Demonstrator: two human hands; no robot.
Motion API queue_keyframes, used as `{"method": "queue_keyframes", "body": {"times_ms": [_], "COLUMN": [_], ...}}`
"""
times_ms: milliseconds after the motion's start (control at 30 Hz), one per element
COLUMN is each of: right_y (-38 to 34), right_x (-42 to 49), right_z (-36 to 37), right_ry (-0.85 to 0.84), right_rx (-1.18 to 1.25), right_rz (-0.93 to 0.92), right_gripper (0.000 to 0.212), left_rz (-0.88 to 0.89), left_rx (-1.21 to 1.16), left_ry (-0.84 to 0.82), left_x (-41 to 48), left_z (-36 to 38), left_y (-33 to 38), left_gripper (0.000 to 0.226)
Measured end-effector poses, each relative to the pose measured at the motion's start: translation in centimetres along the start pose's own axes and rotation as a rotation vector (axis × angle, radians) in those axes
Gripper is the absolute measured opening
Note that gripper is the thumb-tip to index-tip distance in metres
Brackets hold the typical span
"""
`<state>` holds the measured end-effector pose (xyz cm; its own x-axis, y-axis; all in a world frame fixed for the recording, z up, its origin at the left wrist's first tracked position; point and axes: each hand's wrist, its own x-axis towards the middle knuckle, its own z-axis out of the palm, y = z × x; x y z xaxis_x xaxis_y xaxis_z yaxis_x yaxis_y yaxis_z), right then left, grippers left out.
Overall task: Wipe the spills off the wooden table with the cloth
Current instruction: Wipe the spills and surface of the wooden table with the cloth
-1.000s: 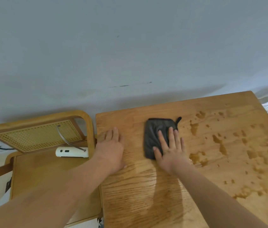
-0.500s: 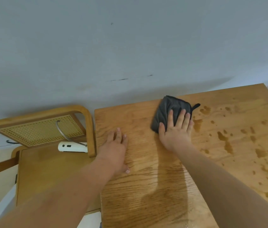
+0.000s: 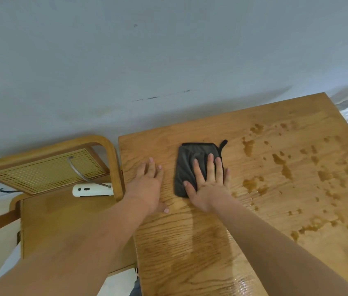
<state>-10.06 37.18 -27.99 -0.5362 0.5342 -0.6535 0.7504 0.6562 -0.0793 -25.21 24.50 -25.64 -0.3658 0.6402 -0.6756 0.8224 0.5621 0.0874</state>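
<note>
Back from the far edge slides the grey cloth point(image 3: 187, 165), pressed flat under my right hand point(image 3: 208, 186), fingers point(image 3: 210, 167) spread; my left hand point(image 3: 149, 184) braces open-palmed on the wooden table point(image 3: 147, 146) at its 9 o'clock. Brown spills point(image 3: 253, 183) at 3 o'clock remain unwiped.

Pale grey wall point(image 3: 168, 50) behind, with perhaps a cane-backed chair point(image 3: 114, 167) at left

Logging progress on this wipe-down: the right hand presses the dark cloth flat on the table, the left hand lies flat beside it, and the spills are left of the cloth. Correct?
Not quite. The head view shows the spills to the right of the cloth, not the left. The rest holds: the right hand presses the cloth on the table, with the left hand flat beside it.
</note>
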Motion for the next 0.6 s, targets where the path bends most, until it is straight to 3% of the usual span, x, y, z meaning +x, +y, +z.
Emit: {"method": "queue_keyframes", "body": {"times_ms": [267, 433, 600], "right_y": [-0.6, 3.4, 9.6], "right_x": [1.3, -4.5, -11.3], "right_z": [-0.5, 3.4, 8.0], "right_ry": [0.119, 0.083, 0.047], "right_rx": [0.027, -0.036, -0.15], "right_rz": [-0.009, -0.104, -0.161], "right_gripper": [0.077, 0.074, 0.073], "left_rz": [-0.072, -0.052, 0.034], "left_rx": [-0.046, 0.03, -0.169], "left_ry": [0.04, 0.233, 0.178], "left_x": [-1.6, -6.2, -11.0], "left_z": [1.2, 3.3, 8.0], "left_y": [1.0, 5.8, 11.5], "left_gripper": [0.129, 0.096, 0.087]}}
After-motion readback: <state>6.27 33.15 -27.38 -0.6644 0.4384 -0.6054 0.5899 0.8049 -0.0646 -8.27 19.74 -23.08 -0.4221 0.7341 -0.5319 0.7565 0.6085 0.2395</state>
